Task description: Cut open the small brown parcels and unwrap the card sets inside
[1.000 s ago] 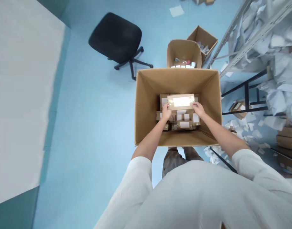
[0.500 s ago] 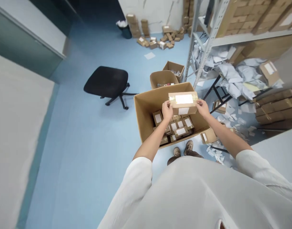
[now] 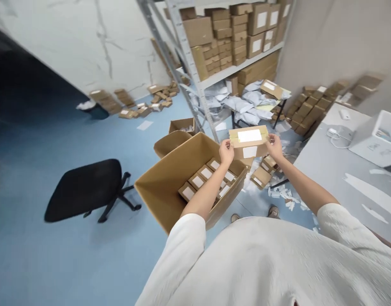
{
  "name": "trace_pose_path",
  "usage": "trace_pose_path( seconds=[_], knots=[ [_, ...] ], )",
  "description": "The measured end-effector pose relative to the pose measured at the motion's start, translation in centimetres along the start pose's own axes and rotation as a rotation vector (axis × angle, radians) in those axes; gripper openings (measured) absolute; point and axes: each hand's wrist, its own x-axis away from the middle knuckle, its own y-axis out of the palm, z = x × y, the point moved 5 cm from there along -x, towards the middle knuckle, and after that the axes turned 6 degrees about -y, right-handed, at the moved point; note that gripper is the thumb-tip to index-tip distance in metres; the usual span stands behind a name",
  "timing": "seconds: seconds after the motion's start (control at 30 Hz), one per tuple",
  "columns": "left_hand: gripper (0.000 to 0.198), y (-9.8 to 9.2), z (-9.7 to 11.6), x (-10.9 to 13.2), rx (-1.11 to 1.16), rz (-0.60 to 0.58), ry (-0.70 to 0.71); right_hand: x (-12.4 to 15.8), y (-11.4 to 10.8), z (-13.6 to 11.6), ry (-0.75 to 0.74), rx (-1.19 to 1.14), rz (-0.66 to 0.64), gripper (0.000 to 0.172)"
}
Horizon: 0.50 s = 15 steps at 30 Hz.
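Note:
Between my two hands is a taped cardboard box [image 3: 241, 149] with a white label on its top and another on its front side. My left hand [image 3: 226, 152] grips its left end and my right hand [image 3: 274, 146] grips its right end. The box is held level in the air, past the right rim of a large open carton [image 3: 160, 182]. Inside that carton lie several smaller labelled boxes [image 3: 198, 181]; my left forearm hides some of them.
A black office chair [image 3: 87, 187] stands at the left. Metal shelving [image 3: 208, 80] with stacked boxes rises ahead. At right is a grey table [image 3: 335, 170] with a white bin [image 3: 378, 138]. Loose boxes [image 3: 261, 176] and paper scraps [image 3: 286, 193] lie on the floor beside it.
My view has turned right, bringing the table into sight. The box in both hands has moved from above the large carton to beyond its right side. Both hands keep their grip.

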Motion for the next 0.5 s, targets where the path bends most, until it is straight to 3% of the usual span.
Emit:
trace_pose_path(
  seconds=[0.13,0.27,0.4,0.5],
  knots=[
    [0.022,9.6,2.6,1.4,-0.017,-0.151,0.041,1.4,-8.3,5.2,0.100,0.025,0.124,0.052],
    [0.022,19.9,4.5,4.2,-0.046,-0.271,0.040,3.0,-16.0,11.7,0.214,0.045,0.194,0.053],
    [0.025,29.8,5.4,7.5,-0.059,-0.389,0.038,4.4,-23.0,18.5,0.318,0.079,0.214,0.054],
    [0.028,36.2,5.2,9.7,-0.088,-0.460,0.032,5.5,-27.3,23.1,0.389,0.094,0.232,0.052]
  ],
)
